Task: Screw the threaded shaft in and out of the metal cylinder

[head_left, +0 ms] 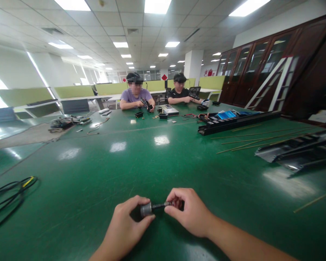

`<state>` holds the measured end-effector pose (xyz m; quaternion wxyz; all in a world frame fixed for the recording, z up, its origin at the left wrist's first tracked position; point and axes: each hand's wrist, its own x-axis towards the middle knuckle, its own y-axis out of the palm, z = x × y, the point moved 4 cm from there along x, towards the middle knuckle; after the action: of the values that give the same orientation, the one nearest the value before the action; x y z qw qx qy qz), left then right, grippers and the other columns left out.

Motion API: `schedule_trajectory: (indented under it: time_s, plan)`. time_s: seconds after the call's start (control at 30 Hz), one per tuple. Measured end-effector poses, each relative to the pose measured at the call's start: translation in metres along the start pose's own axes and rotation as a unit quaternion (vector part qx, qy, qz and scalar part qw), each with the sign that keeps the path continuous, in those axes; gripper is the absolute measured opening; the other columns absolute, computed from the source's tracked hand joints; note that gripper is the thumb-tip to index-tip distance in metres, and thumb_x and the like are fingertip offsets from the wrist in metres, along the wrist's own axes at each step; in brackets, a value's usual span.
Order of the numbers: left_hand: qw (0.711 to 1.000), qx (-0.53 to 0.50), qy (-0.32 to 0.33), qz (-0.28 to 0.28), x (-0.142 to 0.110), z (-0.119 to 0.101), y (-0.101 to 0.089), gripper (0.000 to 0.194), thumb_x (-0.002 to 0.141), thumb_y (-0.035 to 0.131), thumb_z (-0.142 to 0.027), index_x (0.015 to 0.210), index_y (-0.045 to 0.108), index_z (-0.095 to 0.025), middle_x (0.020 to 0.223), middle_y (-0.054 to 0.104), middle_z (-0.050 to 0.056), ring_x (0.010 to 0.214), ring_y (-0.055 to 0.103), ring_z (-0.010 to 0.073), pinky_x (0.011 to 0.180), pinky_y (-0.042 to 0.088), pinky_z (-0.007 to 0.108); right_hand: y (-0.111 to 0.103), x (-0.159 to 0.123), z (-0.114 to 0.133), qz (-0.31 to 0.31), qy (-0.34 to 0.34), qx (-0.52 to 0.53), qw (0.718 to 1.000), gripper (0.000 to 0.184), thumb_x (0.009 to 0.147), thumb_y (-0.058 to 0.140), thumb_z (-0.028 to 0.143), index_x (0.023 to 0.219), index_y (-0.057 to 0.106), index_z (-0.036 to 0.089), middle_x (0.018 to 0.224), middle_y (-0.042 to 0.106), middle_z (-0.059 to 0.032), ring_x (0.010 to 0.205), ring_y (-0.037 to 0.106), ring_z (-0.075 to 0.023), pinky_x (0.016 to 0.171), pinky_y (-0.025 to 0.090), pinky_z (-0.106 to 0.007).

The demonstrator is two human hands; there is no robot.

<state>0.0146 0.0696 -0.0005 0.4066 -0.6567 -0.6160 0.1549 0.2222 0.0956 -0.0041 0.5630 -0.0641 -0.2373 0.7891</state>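
Note:
Low in the middle of the head view, both hands hold parts that look like a small electric motor, in line just above the table. The fingers and thumb of my left hand (130,219) grip a short silver metal cylinder (146,210), like a motor housing. A thin dark shaft (159,206) runs from its right end to my right hand (191,210). There, finger and thumb pinch a motor rotor (177,202) with reddish-brown windings, partly covered by the fingers. How deep the shaft sits in the cylinder cannot be seen.
Black cable (9,194) lies coiled on the green table (97,181) at left. Thin rods (250,143) and dark metal channels (301,148) are on the right. Across the table sit two people (136,96) handling dark parts. A stepladder (277,83) stands behind at right.

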Motion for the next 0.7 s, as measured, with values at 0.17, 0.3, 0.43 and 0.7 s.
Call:
schedule_trajectory:
  time_s: [0.17,0.3,0.43,0.7]
  plan:
    - [1.0,-0.01,-0.006,0.001,0.0012,-0.001,-0.001,0.022,0.076,0.075,-0.026,0.097,0.07,-0.024,0.094,0.075,0.001,0.087,0.072,0.0207,0.082,0.056,0.03,-0.0009,-0.0001,0.001,-0.003,0.0,0.002,1.0,0.005,0.077,0.068,0.021,0.077,0.067,0.016,0.061,0.057,0.0022,0.056,0.051,-0.0117,0.055,0.04,-0.023]
    - [1.0,-0.014,-0.008,0.0,0.0017,-0.0006,-0.002,0.022,0.075,0.075,-0.027,0.097,0.07,-0.024,0.094,0.075,0.0,0.088,0.072,0.0206,0.082,0.056,0.03,-0.0015,0.0002,0.0013,-0.003,0.0,0.004,1.0,0.005,0.077,0.068,0.021,0.077,0.067,0.016,0.061,0.058,0.0021,0.056,0.052,-0.0118,0.055,0.04,-0.023]
    - [1.0,-0.017,-0.012,0.001,0.0017,-0.0003,-0.0017,0.021,0.076,0.075,-0.027,0.096,0.07,-0.025,0.094,0.075,0.0,0.088,0.072,0.0202,0.082,0.055,0.03,-0.0018,-0.0005,0.0008,-0.006,0.002,0.006,1.0,0.006,0.077,0.068,0.021,0.077,0.067,0.016,0.061,0.058,0.002,0.056,0.051,-0.0118,0.055,0.04,-0.023]
    - [1.0,-0.008,-0.021,0.004,0.0001,0.0023,-0.0017,0.022,0.075,0.076,-0.029,0.096,0.07,-0.027,0.094,0.075,-0.003,0.089,0.071,0.0195,0.083,0.054,0.029,-0.001,0.001,0.0008,-0.004,0.003,0.016,1.0,0.007,0.077,0.068,0.022,0.076,0.066,0.015,0.06,0.056,0.0022,0.056,0.051,-0.0118,0.054,0.038,-0.023]
